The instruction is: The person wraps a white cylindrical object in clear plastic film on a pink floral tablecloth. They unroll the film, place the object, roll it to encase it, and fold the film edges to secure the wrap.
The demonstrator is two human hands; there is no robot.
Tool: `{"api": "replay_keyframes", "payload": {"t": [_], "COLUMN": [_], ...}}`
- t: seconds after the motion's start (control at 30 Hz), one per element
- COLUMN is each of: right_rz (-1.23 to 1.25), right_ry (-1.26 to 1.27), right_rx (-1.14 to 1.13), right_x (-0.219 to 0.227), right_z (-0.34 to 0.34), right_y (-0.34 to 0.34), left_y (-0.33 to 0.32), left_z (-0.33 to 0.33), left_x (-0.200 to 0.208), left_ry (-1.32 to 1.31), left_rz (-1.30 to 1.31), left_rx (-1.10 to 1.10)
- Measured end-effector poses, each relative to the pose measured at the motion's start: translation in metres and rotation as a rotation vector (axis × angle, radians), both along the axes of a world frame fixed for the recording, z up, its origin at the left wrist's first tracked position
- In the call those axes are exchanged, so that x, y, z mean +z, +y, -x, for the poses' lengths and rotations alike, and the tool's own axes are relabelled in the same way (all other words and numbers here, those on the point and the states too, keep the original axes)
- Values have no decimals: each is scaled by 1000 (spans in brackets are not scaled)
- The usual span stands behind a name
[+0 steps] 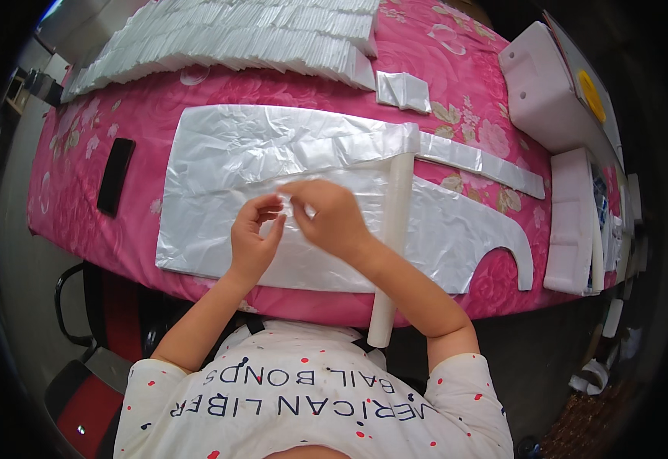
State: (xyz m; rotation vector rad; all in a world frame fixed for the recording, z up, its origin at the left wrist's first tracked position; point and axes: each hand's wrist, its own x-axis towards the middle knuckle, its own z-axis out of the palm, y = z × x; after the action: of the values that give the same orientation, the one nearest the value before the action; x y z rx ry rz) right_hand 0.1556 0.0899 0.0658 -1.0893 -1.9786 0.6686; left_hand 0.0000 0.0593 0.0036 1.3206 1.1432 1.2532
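Note:
Both hands meet above a flat sheet of shiny silvery-white plastic (pixel 204 183), which has a rounded cut-out at its right end. My left hand (pixel 256 237) has bent fingers, with the thumb a little apart from them. Its fingertips nearly touch those of my right hand (pixel 326 218), which is slightly blurred and closed in a pinch. A small whitish bit shows between the fingertips, too small to name. Behind the hands, a long folded plastic strip (pixel 479 161) runs across the sheet. Beside my right forearm lies a pale tube-like roll (pixel 397 199), its near end past the table edge.
Rows of stacked white folded packets (pixel 273 46) fill the table's far side, near a single folded packet (pixel 403 92). A black phone (pixel 116 176) lies left on the pink floral cloth (pixel 81 183). White foam boxes (pixel 540 84) stand right. Red-black chairs (pixel 85 402) are lower left.

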Motion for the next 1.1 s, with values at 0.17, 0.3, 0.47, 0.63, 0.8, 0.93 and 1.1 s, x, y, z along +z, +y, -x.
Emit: {"api": "replay_keyframes", "payload": {"t": [0.17, 0.3, 0.47, 0.63, 0.8, 0.93, 1.1], "right_rz": [-86, 37, 87, 142, 121, 100, 122], "right_ry": [-240, -488, -386, -450, -459, -432, -415], "right_rx": [-219, -166, -212, -137, -129, -126, -118], "right_x": [-14, -37, -47, -39, -35, -37, -37], "right_z": [-10, -7, -10, -10, -10, -11, -13], "right_y": [49, 67, 73, 71, 64, 61, 60], "left_y": [9, 31, 61, 83, 97, 94, 80], "left_z": [5, 21, 64, 85, 89, 114, 122], "left_x": [24, 18, 6, 14, 52, 47, 59], "left_ry": [677, 817, 1098, 1141, 1150, 548, -81], "left_rz": [-396, -494, -514, -216, 190, 284, 625], "left_rx": [-98, 80, 262, 81, -133, -249, -267]}}
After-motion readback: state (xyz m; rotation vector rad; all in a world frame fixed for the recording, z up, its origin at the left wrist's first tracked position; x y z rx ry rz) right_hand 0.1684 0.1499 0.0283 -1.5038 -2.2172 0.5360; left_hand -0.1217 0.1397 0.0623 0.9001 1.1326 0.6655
